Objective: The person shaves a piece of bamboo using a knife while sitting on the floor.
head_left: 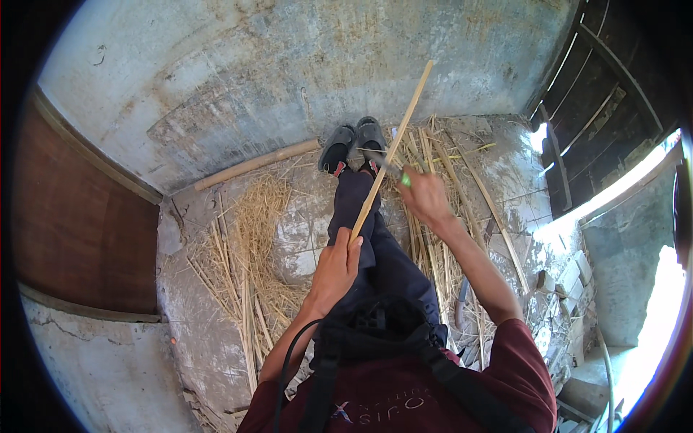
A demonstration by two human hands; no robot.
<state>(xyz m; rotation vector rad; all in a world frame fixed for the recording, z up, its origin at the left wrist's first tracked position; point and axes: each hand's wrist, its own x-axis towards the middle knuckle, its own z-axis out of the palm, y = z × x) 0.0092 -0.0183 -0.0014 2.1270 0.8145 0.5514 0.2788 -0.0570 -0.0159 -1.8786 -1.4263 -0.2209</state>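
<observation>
My left hand (337,268) is closed around the lower end of a long, pale bamboo strip (406,120). The strip slants up and to the right, over my legs and past my shoes. My right hand (426,198) grips a knife with a bright green handle (406,178). Its thin blade, partly blurred, points up and left and meets or crosses the strip about midway. Whether the edge is biting into the strip, I cannot tell.
Curled shavings (263,216) and split strips lie left of my legs. More strips (493,202) cover the floor on the right, near another blade (462,294). A round pole (256,164) lies along the wall. Rubble blocks (570,278) sit at far right.
</observation>
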